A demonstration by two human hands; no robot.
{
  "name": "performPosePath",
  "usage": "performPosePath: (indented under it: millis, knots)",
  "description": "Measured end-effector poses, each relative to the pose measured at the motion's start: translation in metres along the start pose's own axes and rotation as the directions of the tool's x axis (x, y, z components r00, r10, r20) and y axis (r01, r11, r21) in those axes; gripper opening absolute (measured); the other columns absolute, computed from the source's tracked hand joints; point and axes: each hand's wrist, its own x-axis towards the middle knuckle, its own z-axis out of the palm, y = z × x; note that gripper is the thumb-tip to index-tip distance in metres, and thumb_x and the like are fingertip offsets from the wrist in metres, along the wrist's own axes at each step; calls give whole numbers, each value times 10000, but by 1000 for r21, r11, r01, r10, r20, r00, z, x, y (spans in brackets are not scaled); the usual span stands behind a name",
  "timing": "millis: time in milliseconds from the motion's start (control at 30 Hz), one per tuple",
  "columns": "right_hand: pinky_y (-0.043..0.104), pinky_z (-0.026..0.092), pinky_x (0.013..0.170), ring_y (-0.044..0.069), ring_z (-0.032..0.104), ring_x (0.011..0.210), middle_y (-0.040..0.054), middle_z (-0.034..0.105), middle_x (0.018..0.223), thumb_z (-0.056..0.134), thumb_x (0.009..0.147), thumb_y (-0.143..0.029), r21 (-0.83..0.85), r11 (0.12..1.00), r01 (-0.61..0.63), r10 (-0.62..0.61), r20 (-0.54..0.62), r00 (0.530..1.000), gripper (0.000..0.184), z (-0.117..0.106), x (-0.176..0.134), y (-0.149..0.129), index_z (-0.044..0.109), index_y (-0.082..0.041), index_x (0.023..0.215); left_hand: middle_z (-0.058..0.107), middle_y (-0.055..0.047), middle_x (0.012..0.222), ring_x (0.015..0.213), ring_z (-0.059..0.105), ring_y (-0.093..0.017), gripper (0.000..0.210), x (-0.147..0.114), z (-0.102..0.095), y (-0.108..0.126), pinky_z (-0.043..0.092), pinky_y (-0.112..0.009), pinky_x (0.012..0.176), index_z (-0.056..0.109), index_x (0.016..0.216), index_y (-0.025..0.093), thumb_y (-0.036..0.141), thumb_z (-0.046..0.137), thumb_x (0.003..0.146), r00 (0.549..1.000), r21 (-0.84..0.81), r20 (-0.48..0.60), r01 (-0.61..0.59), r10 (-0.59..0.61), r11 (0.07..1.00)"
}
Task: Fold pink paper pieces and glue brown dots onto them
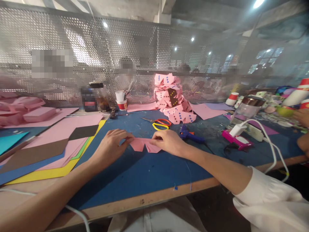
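Observation:
A folded piece of pink paper (138, 144) with a V-shaped notch in its lower edge is stretched between my two hands, just over the blue tabletop. My left hand (117, 141) pinches its left end between thumb and fingers. On the other end, my right hand (169, 141) has its thumb and fingers closed; the paper's right end is partly hidden behind them. Just beyond the hands lie scissors (161, 124) with red and yellow handles. A blue glue gun (191, 135) rests right of my right hand.
A tall pile of pink paper pieces (172, 96) with coloured squares stands at the back. Coloured sheets (55, 154) cover the left side. A pink power strip (238, 140) with a white plug, a clear jar (248, 111) and another person's hand (301, 117) are at right.

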Motion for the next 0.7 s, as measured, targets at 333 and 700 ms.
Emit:
performPosePath:
  millis: [333,700]
  knots:
    - [278,437,734,173,657,828,24,726,914,655,874,-388,-17,1000,-12,8,-218,976,177,-21,9,10,684,-215,847,721,-61,944,898,638,-229,294,2,-10,-3,481,-317,796,686,939,212,419,478,910,973,-106,17,229,-229,968]
    - [305,517,791,159,630,867,75,626,1056,751,738,-445,616,788,22,294,-406,866,591,-22,29,32,478,-178,1189,740,-39,966,906,655,-237,335,2,-10,-5,479,-292,788,703,960,194,474,545,868,919,-358,84,388,-385,849]
